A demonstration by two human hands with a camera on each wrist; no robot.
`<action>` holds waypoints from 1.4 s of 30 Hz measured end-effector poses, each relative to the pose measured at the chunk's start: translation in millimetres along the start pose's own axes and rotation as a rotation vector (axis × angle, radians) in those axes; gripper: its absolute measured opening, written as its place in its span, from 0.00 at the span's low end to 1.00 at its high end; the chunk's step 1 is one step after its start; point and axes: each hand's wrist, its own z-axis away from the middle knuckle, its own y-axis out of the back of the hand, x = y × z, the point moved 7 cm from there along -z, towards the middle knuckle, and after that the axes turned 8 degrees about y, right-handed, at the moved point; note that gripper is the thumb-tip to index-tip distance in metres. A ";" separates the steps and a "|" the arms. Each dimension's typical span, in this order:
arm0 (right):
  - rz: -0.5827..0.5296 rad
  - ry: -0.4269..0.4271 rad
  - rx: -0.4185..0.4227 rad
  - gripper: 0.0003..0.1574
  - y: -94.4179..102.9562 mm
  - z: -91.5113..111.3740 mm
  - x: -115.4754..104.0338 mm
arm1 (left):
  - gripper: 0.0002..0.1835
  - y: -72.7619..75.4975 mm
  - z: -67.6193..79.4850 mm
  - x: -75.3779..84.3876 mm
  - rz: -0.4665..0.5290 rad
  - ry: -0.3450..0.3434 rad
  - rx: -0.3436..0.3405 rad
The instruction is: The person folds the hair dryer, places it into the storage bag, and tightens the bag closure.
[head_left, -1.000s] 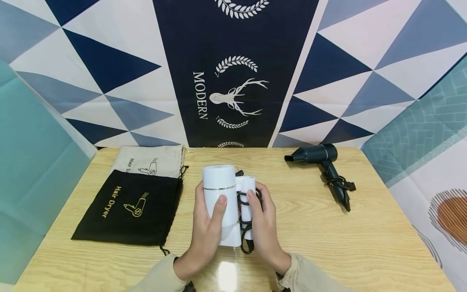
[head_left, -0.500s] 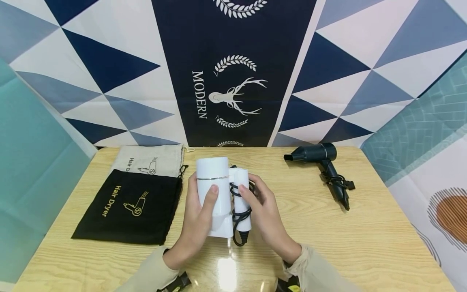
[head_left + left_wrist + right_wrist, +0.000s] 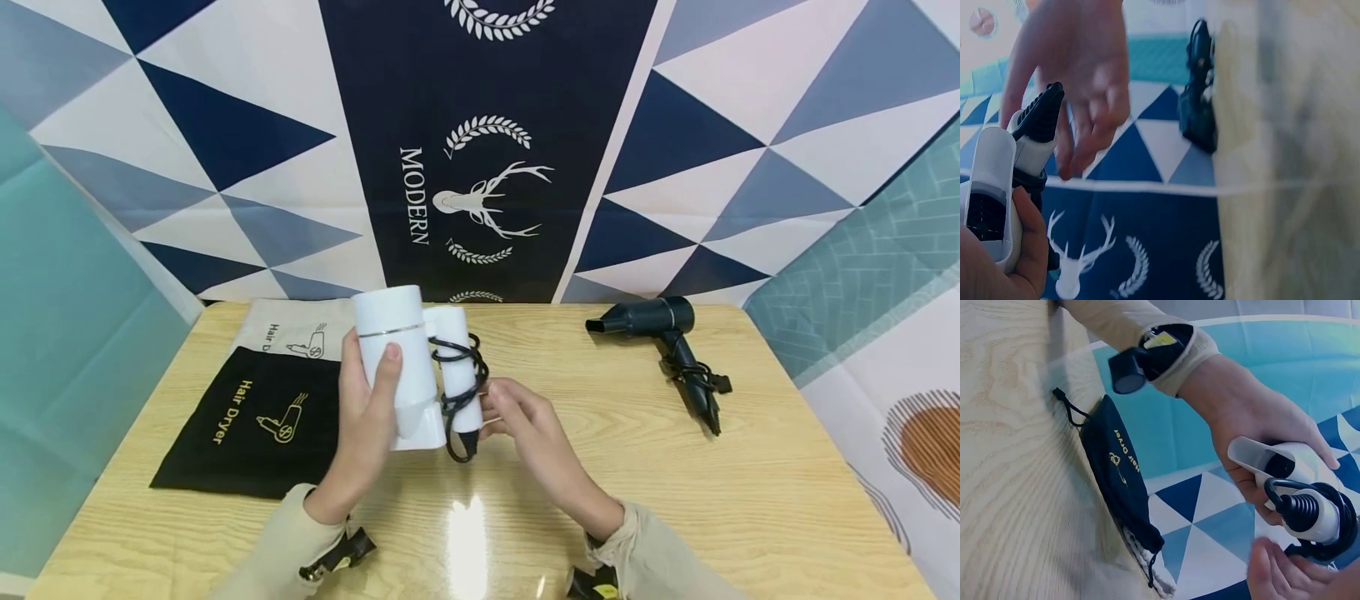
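My left hand [image 3: 365,417] grips a white hair dryer [image 3: 408,367] by its barrel, thumb across the front, and holds it above the table. A black cord [image 3: 480,367] is wound round the dryer's white handle [image 3: 453,329]. My right hand [image 3: 536,433] is close to the lower handle with loosely bent fingers; whether the fingertips touch the cord cannot be made out. The left wrist view shows this right hand [image 3: 1079,81] with relaxed fingers behind the handle. In the right wrist view, the dryer's nozzle [image 3: 1247,453] points toward the camera.
A black drawstring bag [image 3: 262,433] lettered "Hair Dryer" lies at the left of the wooden table [image 3: 675,500], partly over a light cloth bag [image 3: 300,321]. A black hair dryer [image 3: 652,317] with its cord bundled lies at the back right. A patterned cloth backdrop [image 3: 480,75] stands behind.
The left hand has carried the white hair dryer left and upward, over the bags' edge, tilting it slightly. My right hand has let go of the handle and slid lower beside it.
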 end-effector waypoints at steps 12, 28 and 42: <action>0.010 0.028 -0.165 0.22 -12.7 6.0 5.5 | 0.25 -7.1 3.2 -10.1 -0.014 0.024 0.020; -0.118 0.011 -0.142 0.22 -9.7 10.1 10.1 | 0.27 -10.1 5.6 -20.1 -0.068 0.136 -0.031; -0.212 -0.099 -0.097 0.25 -3.6 26.1 11.1 | 0.25 -4.8 15.6 -21.2 -0.250 0.102 -0.141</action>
